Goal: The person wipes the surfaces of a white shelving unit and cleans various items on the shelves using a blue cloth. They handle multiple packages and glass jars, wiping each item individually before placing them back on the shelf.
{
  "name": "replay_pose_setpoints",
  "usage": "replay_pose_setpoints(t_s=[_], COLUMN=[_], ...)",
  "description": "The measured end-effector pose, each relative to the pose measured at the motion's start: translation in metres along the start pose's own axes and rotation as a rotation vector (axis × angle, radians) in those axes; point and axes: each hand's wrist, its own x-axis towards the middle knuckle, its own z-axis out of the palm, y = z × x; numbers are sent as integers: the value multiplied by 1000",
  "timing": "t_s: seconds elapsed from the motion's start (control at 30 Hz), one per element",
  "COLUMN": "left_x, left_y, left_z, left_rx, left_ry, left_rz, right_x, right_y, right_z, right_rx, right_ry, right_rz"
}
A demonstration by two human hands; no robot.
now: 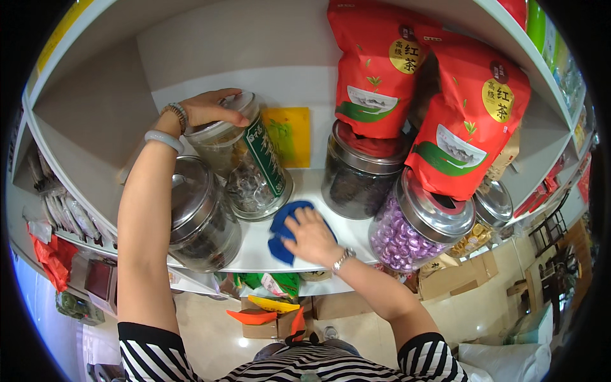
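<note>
My left hand (210, 111) grips the clear lid at the top of a glass jar (255, 188) that bears a green label. Clear-wrapped pieces show inside this jar, and whether its base is lifted I cannot tell. Spread over a blue cloth (282, 249), my right hand (310, 235) presses it against the white shelf (351, 234). A metal-lidded jar (205, 238) with dark contents stands in front of the gripped jar, by my left forearm. Right of the cloth are a jar of dark contents (355, 188) and a jar of purple-wrapped pieces (405, 234).
Two red pouches (374, 71) with printed writing rest on jar lids at the right. Behind them stands a jar of gold-wrapped pieces (477, 234). A yellow packet (298, 136) leans on the back wall. Below the shelf's front edge are green packets (274, 284) and cardboard boxes (260, 330).
</note>
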Motion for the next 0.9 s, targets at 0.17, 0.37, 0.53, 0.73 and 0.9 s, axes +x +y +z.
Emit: replay_pose_setpoints(t_s=[0.17,0.37,0.53,0.73,0.9], left_x=[5,7,-2,-10,-25], left_y=[-5,-7,0,0,-1], left_z=[3,0,0,4,3], left_rx=[-48,-52,-54,-168,-142], left_ry=[-12,8,9,-18,69], left_rz=[3,-9,-7,-44,-25], right_x=[2,58,117,110,96], right_y=[15,47,57,78,102], right_z=[-13,14,31,58,56], right_rx=[266,120,408,186,-459], right_ry=[-81,-47,72,92,-17], right_rz=[-282,-242,-136,56,177])
